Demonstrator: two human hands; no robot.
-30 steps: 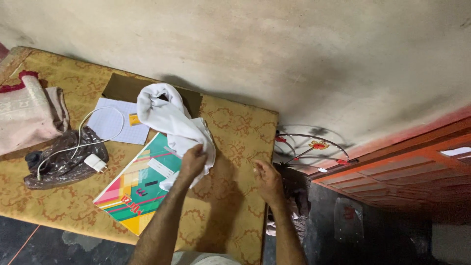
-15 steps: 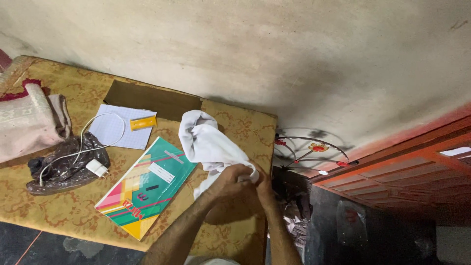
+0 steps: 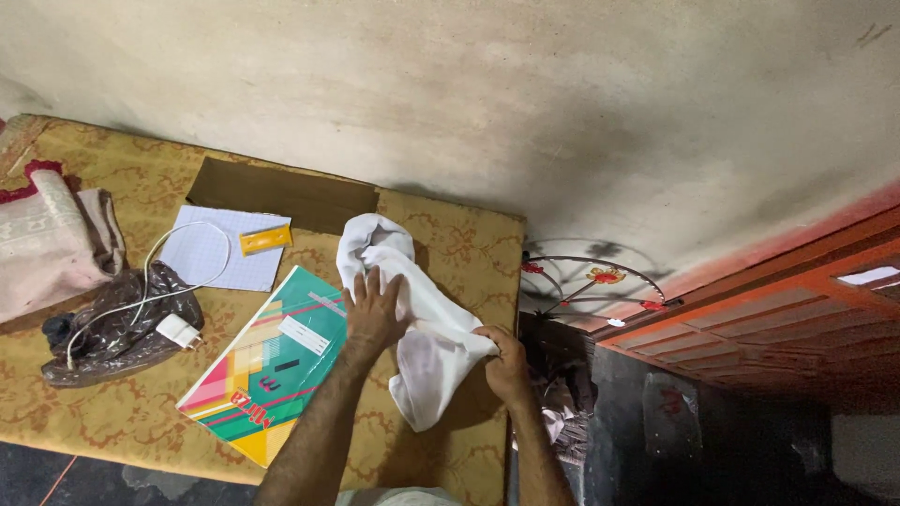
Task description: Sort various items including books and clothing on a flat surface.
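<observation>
White cloth lies under left hand (right hand pinching).

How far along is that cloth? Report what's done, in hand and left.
Done: the white cloth lies on the yellow patterned table, clear of the notebook.
In hand: left hand presses it flat; right hand grips its edge.
Left: it is bunched, with no neat fold showing.

left hand presses flat on white cloth; right hand pinches its edge.
</observation>
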